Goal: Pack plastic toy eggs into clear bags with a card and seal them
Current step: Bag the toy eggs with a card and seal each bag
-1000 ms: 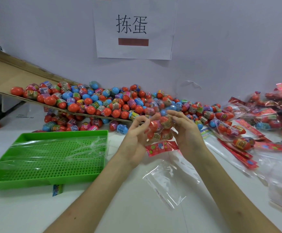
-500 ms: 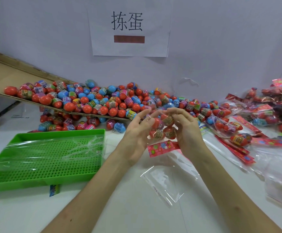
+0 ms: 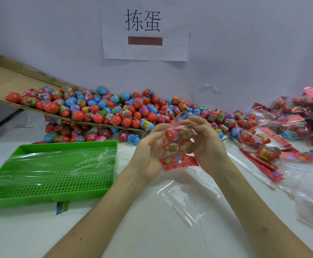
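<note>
Head view: the grip of both hands is closed on the filled bag (image 3: 178, 140), the left hand (image 3: 148, 155) cupped round its side, the right hand (image 3: 207, 144) curled over its top, above the surface (image 3: 133, 229). Compared with a second ago, the fingertips are drawn closer over the eggs, and the red card (image 3: 178, 161) hangs below. Filling is judged finished, sealing next. An empty bag (image 3: 185, 202) lies nearer the person.

So both my forearms are angling in from the bottom corners, meeting mid-frame. My left hand (image 3: 149, 153) and right hand (image 3: 208, 146) are facing each other, fingers curling round the egg bag (image 3: 178, 140) between them.
</note>
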`<state>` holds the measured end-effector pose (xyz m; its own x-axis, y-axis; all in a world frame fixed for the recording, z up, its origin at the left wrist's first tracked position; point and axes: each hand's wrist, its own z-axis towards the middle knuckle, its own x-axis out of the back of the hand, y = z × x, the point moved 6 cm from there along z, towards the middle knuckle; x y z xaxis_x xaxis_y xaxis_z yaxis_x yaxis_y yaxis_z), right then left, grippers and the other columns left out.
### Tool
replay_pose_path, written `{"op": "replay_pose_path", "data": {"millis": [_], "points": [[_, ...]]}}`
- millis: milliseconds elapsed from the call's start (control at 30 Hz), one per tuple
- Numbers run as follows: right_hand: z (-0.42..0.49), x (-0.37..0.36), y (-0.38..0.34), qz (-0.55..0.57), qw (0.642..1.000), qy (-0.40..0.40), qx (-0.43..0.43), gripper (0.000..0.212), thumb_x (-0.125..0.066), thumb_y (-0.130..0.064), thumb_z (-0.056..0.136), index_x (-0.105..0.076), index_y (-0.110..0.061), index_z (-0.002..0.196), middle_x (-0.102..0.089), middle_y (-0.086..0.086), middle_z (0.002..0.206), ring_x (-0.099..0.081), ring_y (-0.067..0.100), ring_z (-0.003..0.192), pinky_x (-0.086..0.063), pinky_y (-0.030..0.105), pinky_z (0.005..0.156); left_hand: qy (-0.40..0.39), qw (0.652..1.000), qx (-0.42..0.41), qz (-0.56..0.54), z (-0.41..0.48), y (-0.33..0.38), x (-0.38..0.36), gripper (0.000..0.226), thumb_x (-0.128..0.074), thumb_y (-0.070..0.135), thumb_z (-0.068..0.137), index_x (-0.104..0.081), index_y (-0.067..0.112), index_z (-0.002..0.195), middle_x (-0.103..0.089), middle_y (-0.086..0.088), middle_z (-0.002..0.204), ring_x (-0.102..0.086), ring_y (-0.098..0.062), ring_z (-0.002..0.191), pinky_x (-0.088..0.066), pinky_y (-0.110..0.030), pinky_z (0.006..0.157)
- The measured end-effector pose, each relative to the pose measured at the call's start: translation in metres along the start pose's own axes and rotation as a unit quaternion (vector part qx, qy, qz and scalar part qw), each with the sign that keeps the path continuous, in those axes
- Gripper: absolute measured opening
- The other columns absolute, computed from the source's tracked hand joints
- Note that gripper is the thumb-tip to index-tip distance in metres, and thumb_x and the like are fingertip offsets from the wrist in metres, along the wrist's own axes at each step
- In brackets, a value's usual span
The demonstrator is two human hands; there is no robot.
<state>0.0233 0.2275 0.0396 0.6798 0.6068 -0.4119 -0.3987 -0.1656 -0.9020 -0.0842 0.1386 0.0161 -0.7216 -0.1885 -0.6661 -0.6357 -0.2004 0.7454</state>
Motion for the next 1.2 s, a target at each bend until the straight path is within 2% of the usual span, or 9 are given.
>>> {"op": "replay_pose_path", "data": {"millis": [200, 367, 600, 700, 833, 900, 967, 1100, 1200], "points": [[-0.005, -0.008, -0.007, -0.002, 0.999, -0.048, 0.011, 0.044, -0.039, -0.004, 0.098, -0.069, -0.023, 0.072, -0.072, 0.005, 0.103, -0.065, 0.022, 0.102, -0.051, 0.047, 0.084, -0.043, 0.999, 0.004, -0.011, -0.007, 0.005, -0.007, 0.019, -0.059, 0.023, 0.094, -0.068, 0.028, 0.078, -0.071, -0.013, 0.128, -0.07, -0.032, 0.112, -0.05, -0.055, 0.104], [-0.008, -0.012, -0.009, 0.025, 0.995, -0.098, 0.007, 0.026, -0.035, -0.004, 0.091, -0.049, -0.014, 0.071, -0.068, 0.014, 0.107, -0.064, 0.034, 0.108, -0.056, 0.044, 0.082, -0.094, 0.994, 0.007, -0.054, -0.013, 0.007, -0.016, 0.022, -0.052, 0.017, 0.096, -0.061, 0.021, 0.077, -0.067, -0.017, 0.133, -0.07, -0.034, 0.112, -0.057, -0.047, 0.094], [-0.005, -0.007, -0.018, 0.005, 0.992, -0.119, 0.045, 0.031, -0.038, -0.004, 0.089, -0.054, -0.016, 0.065, -0.068, 0.012, 0.104, -0.066, 0.03, 0.106, -0.057, 0.04, 0.085, -0.111, 0.989, 0.036, -0.093, -0.014, 0.005, -0.024, 0.027, -0.034, 0.017, 0.106, -0.048, 0.018, 0.083, -0.074, -0.009, 0.104, -0.073, -0.027, 0.095, -0.06, -0.038, 0.074], [-0.002, -0.004, -0.019, -0.004, 0.992, -0.114, 0.058, 0.03, -0.038, -0.001, 0.086, -0.055, -0.014, 0.065, -0.067, 0.011, 0.1, -0.066, 0.031, 0.103, -0.055, 0.043, 0.087, -0.063, 0.995, 0.041, -0.06, -0.012, 0.003, -0.022, 0.03, -0.033, 0.024, 0.11, -0.05, 0.017, 0.085, -0.07, -0.005, 0.1, -0.069, -0.022, 0.088, -0.059, -0.034, 0.068], [0.0, -0.004, -0.018, -0.007, 0.991, -0.124, 0.058, 0.029, -0.039, -0.001, 0.084, -0.058, -0.012, 0.065, -0.064, 0.009, 0.097, -0.064, 0.028, 0.101, -0.053, 0.043, 0.09, -0.035, 0.998, 0.046, -0.023, -0.006, -0.001, -0.013, 0.019, -0.06, 0.024, 0.101, -0.063, 0.011, 0.114, -0.075, -0.002, 0.119, -0.072, -0.021, 0.106, -0.061, -0.037, 0.091], [0.0, -0.004, -0.018, 0.005, 0.991, -0.126, 0.053, 0.032, -0.037, -0.001, 0.086, -0.059, -0.013, 0.066, -0.062, 0.007, 0.099, -0.063, 0.026, 0.101, -0.052, 0.041, 0.087, -0.079, 0.99, 0.076, -0.084, -0.009, -0.003, -0.019, 0.018, -0.07, 0.011, 0.087, -0.057, 0.014, 0.098, -0.076, -0.007, 0.116, -0.074, -0.024, 0.103, -0.061, -0.039, 0.091], [-0.002, -0.003, -0.018, 0.036, 0.991, -0.124, 0.034, 0.032, -0.038, -0.004, 0.085, -0.061, -0.014, 0.064, -0.061, 0.005, 0.1, -0.06, 0.025, 0.104, -0.052, 0.039, 0.084, -0.089, 0.99, 0.063, -0.085, -0.01, -0.002, -0.018, 0.024, -0.069, 0.003, 0.083, -0.053, 0.018, 0.091, -0.076, -0.008, 0.113, -0.075, -0.025, 0.101, -0.057, -0.04, 0.095], [-0.008, -0.009, -0.016, 0.124, 0.984, -0.128, -0.009, 0.029, -0.045, -0.025, 0.084, -0.062, -0.012, 0.065, -0.061, 0.007, 0.105, -0.058, 0.027, 0.106, -0.052, 0.04, 0.084, -0.109, 0.985, 0.048, -0.122, -0.01, 0.0, -0.018, 0.029, -0.068, 0.002, 0.083, -0.05, 0.017, 0.1, -0.074, -0.014, 0.119, -0.074, -0.028, 0.107, -0.049, -0.044, 0.105], [-0.01, -0.011, -0.011, 0.1, 0.988, -0.113, -0.018, 0.032, -0.062, -0.043, 0.089, -0.067, -0.016, 0.072, -0.067, 0.005, 0.105, -0.065, 0.023, 0.1, -0.056, 0.036, 0.081, -0.107, 0.984, 0.049, -0.136, -0.009, 0.0, -0.019, 0.022, -0.063, 0.001, 0.088, -0.052, 0.015, 0.101, -0.072, -0.018, 0.123, -0.073, -0.03, 0.109, -0.05, -0.048, 0.107]]}}
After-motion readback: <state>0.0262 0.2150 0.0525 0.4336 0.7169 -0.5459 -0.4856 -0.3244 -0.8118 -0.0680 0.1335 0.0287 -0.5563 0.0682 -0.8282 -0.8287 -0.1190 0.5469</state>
